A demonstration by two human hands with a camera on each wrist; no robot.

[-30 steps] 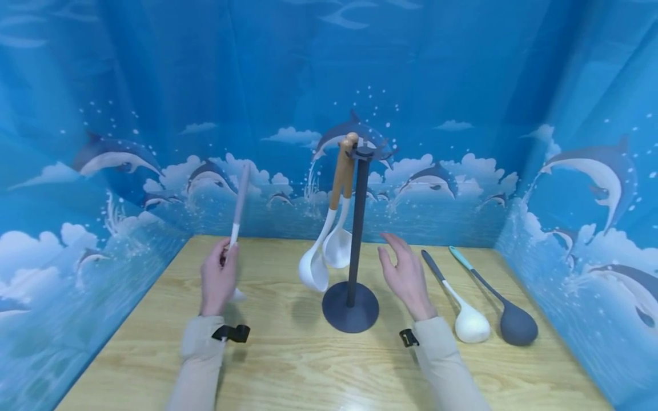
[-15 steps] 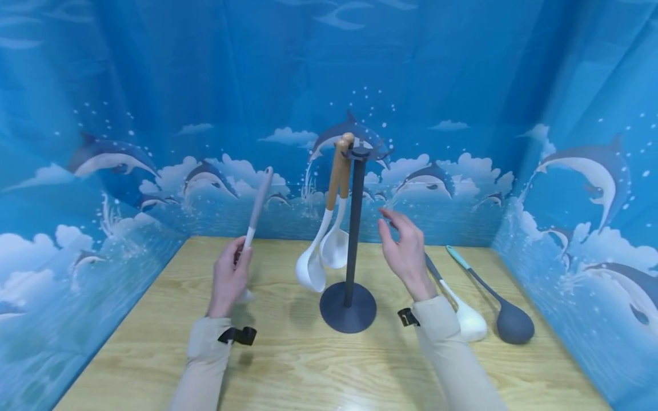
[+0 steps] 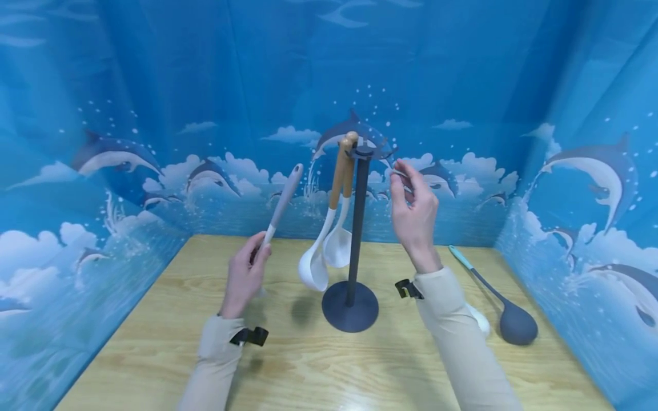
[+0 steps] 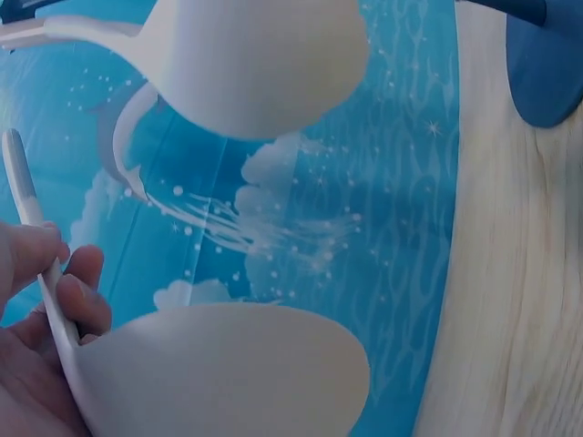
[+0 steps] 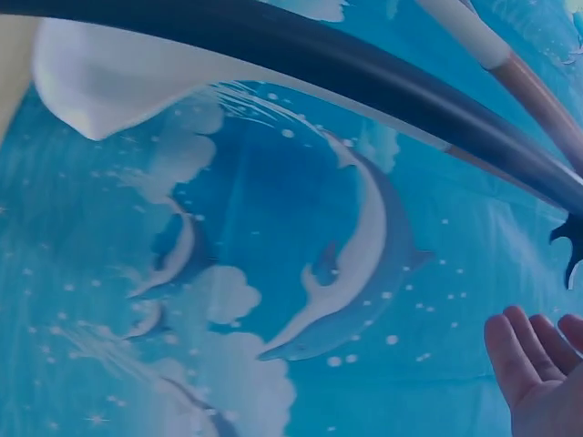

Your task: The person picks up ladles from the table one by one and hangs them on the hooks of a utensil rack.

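My left hand pinches a white ladle with a grey handle by its stem, the handle pointing up and leaning right. In the left wrist view this ladle's bowl shows below a hanging one. A dark utensil stand rises to the right of that hand. Two white ladles with wooden handles hang from its left side, one bowl in front of the other. Just right of the stand's hooks, my right hand is raised with nothing in it, fingers loosely bent.
On the wooden table at right lies a dark grey ladle with a mint handle tip. Beside it a white ladle is mostly covered by my right forearm. Blue dolphin-print curtains enclose the back and sides.
My left hand has carried the grey-handled ladle rightward toward the stand, its handle now leaning more to the right. The right hand has risen from low beside the pole to near hook height.
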